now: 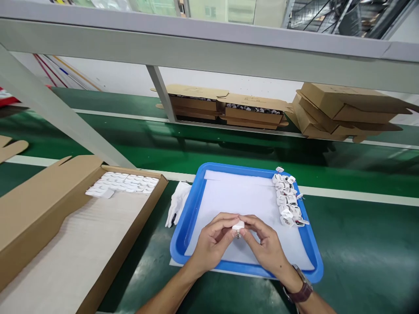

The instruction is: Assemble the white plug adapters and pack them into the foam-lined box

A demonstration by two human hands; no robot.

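Observation:
Between the fingertips of both hands is a small white plastic part (238, 225), with a bit of metal showing at its lower end. My left hand (214, 242) pinches it from the left, and my right hand (264, 244) grips it from the right. Both hands hover over the blue tray (181, 226), which is lined with white paper (240, 196). Along the tray's right side lie several white plastic pieces (288, 200), some with small wires sticking out. My fingers cover much of the held part.
Left of the tray, an open cardboard box (140, 231) holds rows of white parts (126, 182) at its far end. A white glove (178, 203) lies beside the tray. Beyond stand filled cartons (252, 115) and stacked cardboard boxes (347, 109). A grey frame beam (209, 50) crosses overhead.

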